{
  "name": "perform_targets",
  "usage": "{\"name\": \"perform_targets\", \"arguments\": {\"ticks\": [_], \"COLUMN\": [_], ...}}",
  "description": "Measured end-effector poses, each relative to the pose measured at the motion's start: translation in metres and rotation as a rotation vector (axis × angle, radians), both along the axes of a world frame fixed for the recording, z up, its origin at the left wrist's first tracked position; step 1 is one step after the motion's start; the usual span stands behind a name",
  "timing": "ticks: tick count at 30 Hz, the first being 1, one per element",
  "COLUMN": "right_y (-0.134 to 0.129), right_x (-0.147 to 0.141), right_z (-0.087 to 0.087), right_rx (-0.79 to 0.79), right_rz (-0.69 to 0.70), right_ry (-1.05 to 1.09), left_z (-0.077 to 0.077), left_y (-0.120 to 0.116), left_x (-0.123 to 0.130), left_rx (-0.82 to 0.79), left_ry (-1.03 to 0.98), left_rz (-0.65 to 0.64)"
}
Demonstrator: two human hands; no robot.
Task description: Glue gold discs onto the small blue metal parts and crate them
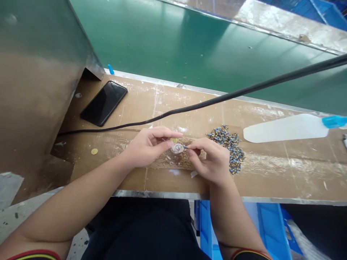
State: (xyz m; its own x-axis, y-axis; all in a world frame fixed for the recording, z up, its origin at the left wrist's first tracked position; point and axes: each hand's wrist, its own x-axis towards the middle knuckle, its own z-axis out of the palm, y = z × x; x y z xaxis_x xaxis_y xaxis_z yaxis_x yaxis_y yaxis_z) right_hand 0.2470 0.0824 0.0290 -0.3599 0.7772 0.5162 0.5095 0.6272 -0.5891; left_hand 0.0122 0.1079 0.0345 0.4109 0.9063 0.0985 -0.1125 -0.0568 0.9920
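Observation:
Near the middle of the bench, my left hand (148, 146) holds the edge of a small clear round piece (177, 148), its thumb at the left rim and its index finger stretched out above. A small yellow disc (174, 140) shows between that thumb and finger; whether it is gripped or lies behind them I cannot tell. My right hand (210, 157) pinches a tiny blue-and-metal part (185, 147) between thumb and index finger, its end at the right rim of the clear piece. Just right of this hand lies a pile of similar small blue and brass-coloured parts (230, 146).
A black cable (189, 107) crosses the bench behind my hands. A phone (104, 103) and a loose yellow disc (94, 151) lie at left. A white bottle with a blue cap (287, 128) lies at right. Blue crates (273, 227) stand below the front edge.

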Motion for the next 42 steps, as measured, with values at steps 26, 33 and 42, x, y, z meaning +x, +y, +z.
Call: {"name": "perform_targets", "arguments": {"ticks": [26,33,42], "right_y": [-0.0001,-0.001,-0.001], "right_x": [-0.0015,-0.0028,-0.0027], "right_z": [-0.0012,0.0002,-0.0016], "right_rx": [0.003,0.014,0.02], "right_rz": [0.073,0.055,0.041], "right_ry": [-0.095,-0.064,-0.078], "left_z": [-0.0057,-0.0059,-0.0027], "left_y": [-0.0041,-0.0045,-0.0055], "left_x": [0.0086,0.0075,0.0082], "left_rx": [-0.18,-0.177,-0.181], "left_ry": [0.031,0.023,0.002], "left_rz": [0.271,0.271,0.275]}}
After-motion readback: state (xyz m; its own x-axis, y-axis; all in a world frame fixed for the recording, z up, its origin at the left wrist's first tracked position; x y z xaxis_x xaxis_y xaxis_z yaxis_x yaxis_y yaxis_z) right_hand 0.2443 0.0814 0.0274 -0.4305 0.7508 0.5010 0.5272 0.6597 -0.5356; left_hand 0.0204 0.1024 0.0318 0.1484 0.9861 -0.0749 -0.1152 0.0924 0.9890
